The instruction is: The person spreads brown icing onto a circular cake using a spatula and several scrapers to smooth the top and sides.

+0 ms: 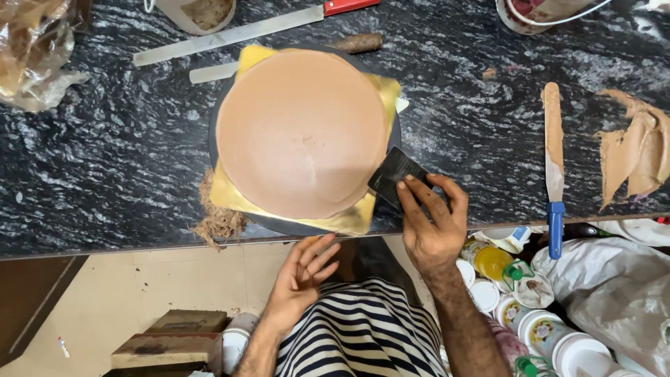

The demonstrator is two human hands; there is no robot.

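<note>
The right hand (433,227) pinches a dark, flat scraper (396,174) between thumb and fingers, its far edge set against the side of the round cake (301,132). The left hand (301,276) holds nothing; it hangs open, fingers loosely spread, just below the near edge of the black turntable (293,226) under the cake.

The cake sits on a gold square board (230,192) on that turntable, on a dark marble counter (105,153). It is coated all over in smooth, pale brown cream, the top flat and nearly unmarked.

It looks heavy for its size, and the soft coating would likely dent or smear at any touch, so the board's corners or the turntable seem the safer places to take hold. The scraper appears thin, stiff and light.

Behind the cake lie a long red-handled knife (255,29) and a wooden-handled spatula (289,57). To the cake's right rest a blue-handled palette knife (554,167), smeared with cream, and a spread of the same cream (635,150) on the counter. Cake crumbs (218,220) lie at its near left.
</note>
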